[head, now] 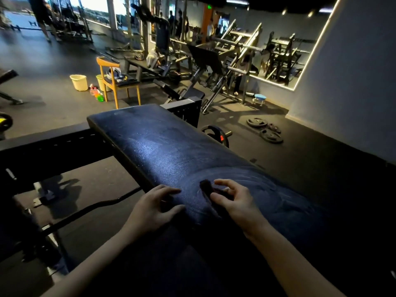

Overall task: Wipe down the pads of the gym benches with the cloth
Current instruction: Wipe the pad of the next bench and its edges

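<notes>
Peeking from under right hand (233, 203), cloth (206, 187) on pad (160, 146)

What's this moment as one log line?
step: wiping | right grip: holds cloth on bench pad | left grip: rests on bench pad edge

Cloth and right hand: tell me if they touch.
Touching. Head view shows the right hand pinching the dark cloth on the bench pad.

Bench pad (167, 151): grained dark leatherette, faint sheen, smeared. Cloth (206, 187): dark, fuzzy. Chair (115, 82): wood.
</notes>
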A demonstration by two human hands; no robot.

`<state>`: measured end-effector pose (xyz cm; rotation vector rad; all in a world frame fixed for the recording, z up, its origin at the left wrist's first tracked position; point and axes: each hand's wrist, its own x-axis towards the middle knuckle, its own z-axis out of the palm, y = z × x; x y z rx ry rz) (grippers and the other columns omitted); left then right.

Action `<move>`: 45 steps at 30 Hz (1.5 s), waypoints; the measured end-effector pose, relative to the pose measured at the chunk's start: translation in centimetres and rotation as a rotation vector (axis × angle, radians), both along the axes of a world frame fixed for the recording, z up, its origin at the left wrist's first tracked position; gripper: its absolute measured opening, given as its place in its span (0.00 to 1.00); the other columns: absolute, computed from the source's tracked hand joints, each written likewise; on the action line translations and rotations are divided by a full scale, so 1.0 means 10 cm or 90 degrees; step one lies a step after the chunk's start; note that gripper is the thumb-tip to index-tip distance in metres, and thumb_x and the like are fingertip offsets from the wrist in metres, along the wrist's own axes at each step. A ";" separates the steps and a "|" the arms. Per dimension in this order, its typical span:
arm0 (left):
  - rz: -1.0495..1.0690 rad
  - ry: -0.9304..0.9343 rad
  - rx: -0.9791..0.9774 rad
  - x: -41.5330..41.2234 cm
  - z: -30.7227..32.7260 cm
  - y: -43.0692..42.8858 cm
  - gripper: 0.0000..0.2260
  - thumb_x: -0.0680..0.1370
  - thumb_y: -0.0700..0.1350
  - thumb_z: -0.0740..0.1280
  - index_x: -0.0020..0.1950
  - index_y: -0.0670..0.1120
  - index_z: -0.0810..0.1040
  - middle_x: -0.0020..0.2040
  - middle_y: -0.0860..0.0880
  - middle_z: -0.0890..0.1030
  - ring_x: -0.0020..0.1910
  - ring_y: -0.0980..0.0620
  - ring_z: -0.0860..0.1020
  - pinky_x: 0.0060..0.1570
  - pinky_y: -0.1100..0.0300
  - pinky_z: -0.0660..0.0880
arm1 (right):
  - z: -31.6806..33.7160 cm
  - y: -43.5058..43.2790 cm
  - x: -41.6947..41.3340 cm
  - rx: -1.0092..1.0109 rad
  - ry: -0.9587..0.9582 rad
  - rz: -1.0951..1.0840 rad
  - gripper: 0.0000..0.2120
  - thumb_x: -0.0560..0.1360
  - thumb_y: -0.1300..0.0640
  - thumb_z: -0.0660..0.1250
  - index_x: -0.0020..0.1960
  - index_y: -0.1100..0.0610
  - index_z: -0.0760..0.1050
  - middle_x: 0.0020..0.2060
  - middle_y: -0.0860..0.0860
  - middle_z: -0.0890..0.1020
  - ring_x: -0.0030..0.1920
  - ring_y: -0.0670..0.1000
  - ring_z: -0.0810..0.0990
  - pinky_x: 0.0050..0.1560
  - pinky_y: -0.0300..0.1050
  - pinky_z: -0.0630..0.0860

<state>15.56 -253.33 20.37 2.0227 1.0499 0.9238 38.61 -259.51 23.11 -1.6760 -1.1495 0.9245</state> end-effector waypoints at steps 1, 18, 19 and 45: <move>-0.011 -0.044 -0.051 0.08 0.06 0.00 0.18 0.71 0.47 0.80 0.61 0.50 0.84 0.53 0.53 0.83 0.51 0.59 0.82 0.56 0.54 0.80 | 0.02 0.02 -0.02 -0.006 0.117 -0.010 0.16 0.76 0.60 0.74 0.63 0.52 0.79 0.56 0.56 0.85 0.53 0.53 0.86 0.53 0.46 0.82; -0.168 -0.208 -0.243 -0.02 0.22 1.06 0.26 0.64 0.52 0.84 0.43 0.39 0.73 0.41 0.38 0.82 0.42 0.44 0.81 0.51 0.38 0.77 | 0.33 0.74 -0.59 -0.040 0.308 -0.041 0.17 0.75 0.70 0.69 0.62 0.62 0.79 0.55 0.61 0.85 0.55 0.57 0.85 0.54 0.48 0.82; -0.178 -0.217 -0.256 -0.05 0.24 1.12 0.27 0.63 0.52 0.84 0.43 0.37 0.72 0.41 0.37 0.82 0.41 0.45 0.79 0.48 0.40 0.76 | 0.35 0.80 -0.62 -0.034 0.318 -0.044 0.16 0.75 0.70 0.69 0.62 0.62 0.79 0.55 0.61 0.85 0.53 0.56 0.86 0.52 0.46 0.83; 0.025 0.129 0.066 -0.65 -0.17 1.77 0.11 0.73 0.49 0.77 0.53 0.50 0.83 0.47 0.53 0.80 0.49 0.51 0.80 0.52 0.53 0.77 | -0.40 1.38 -1.09 -0.179 -0.618 -0.049 0.39 0.76 0.27 0.48 0.82 0.44 0.54 0.82 0.55 0.51 0.82 0.54 0.46 0.81 0.53 0.43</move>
